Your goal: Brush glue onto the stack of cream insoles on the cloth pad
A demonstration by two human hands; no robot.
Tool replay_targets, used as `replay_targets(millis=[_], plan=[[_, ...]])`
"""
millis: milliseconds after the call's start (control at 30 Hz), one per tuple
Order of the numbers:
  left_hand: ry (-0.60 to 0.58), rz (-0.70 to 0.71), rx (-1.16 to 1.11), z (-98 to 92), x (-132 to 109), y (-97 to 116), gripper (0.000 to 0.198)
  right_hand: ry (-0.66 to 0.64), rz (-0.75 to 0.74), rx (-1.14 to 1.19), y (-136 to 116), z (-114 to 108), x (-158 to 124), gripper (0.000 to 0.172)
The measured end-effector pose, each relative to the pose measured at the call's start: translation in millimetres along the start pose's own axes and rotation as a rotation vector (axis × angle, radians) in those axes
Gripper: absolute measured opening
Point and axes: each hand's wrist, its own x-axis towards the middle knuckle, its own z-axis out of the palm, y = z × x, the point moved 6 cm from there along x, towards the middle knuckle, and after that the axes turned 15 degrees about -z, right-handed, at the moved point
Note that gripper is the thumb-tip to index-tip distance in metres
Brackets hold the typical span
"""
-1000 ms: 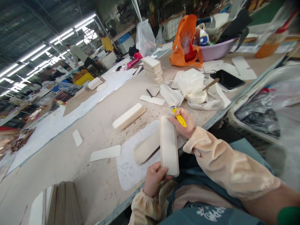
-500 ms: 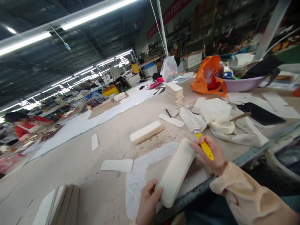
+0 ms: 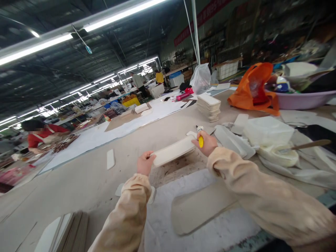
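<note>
A long white panel [image 3: 173, 151] with rounded ends is stretched between my two hands, above where a stack of such panels lay. My left hand [image 3: 145, 162] pinches its left end. At its right end, my right hand [image 3: 207, 142] grips the panel's edge and also a brush with a yellow handle [image 3: 201, 141]; its bristles are mostly hidden. Whether the panel touches the stack beneath, I cannot tell. Nearer me, a beige rounded panel [image 3: 204, 206] lies on a white sheet [image 3: 162, 224]. My left sleeve partly covers another white panel [image 3: 151, 195].
A panel stack [image 3: 210, 106] stands at the back, more panels [image 3: 63, 232] at front left. On the right are a translucent tub [image 3: 269, 131], a cream-coloured bowl [image 3: 282, 157] with a stick, an orange bag [image 3: 253, 89] and a lilac basin [image 3: 304, 99]. A co-worker [image 3: 44, 134] is far left.
Both hands have carried the white panel forward and turned it more sideways, from over the white sheet to the stack's place. The brush has moved with my right hand. The view has shifted slightly.
</note>
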Motion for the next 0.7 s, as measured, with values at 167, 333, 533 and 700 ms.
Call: replay_targets(millis=[167,333,533,700], plan=[[0.04,-0.017,0.236,11.4,40.0,-1.8,0.024,-0.116,0.09,-0.107,12.8,38.4,23.8,0.021],[0.05,-0.001,0.502,27.0,57.9,-11.3,0.027,-0.191,0.104,-0.133,27.0,60.0,24.3,0.02],[0.075,0.209,0.641,39.4,37.3,-5.7,0.043,-0.237,0.058,-0.215,26.4,41.0,19.9,0.023],[-0.113,0.401,0.998,65.9,10.3,10.8,0.097,-0.21,-0.04,-0.221,19.0,0.5,-10.0,0.024]])
